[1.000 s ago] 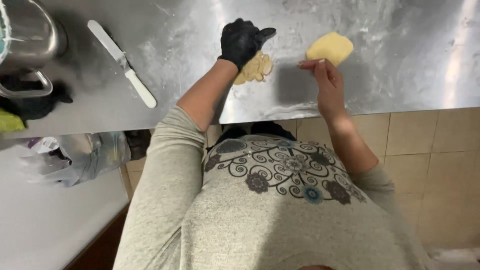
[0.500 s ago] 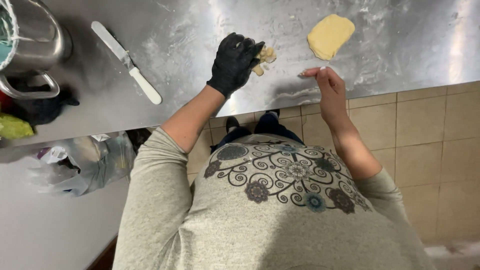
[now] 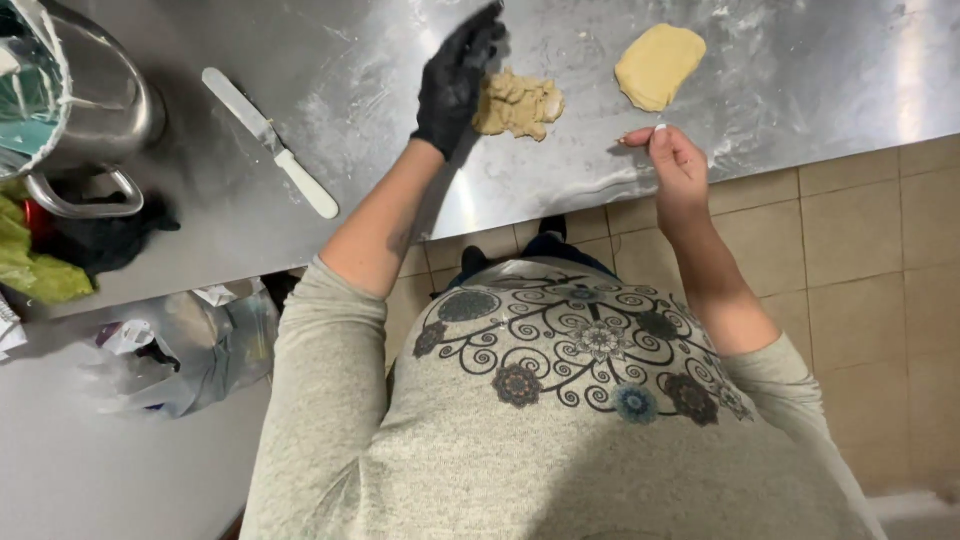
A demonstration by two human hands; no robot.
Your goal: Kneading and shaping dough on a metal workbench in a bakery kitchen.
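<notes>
Half a second ago our gloved left hand (image 3: pixel 455 85) covered the crumbly dough scrap (image 3: pixel 517 103); now it lies flat, fingers extended, beside it at upper centre, baring it. Our bare right hand (image 3: pixel 672 165) curls loosely (seemingly holding nothing) below the smooth dough slab (image 3: pixel 659 65).

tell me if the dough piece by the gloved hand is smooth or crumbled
Crumbled: the dough piece beside the left hand looks ragged and broken at its edges, unlike the smooth slab further right.
</notes>
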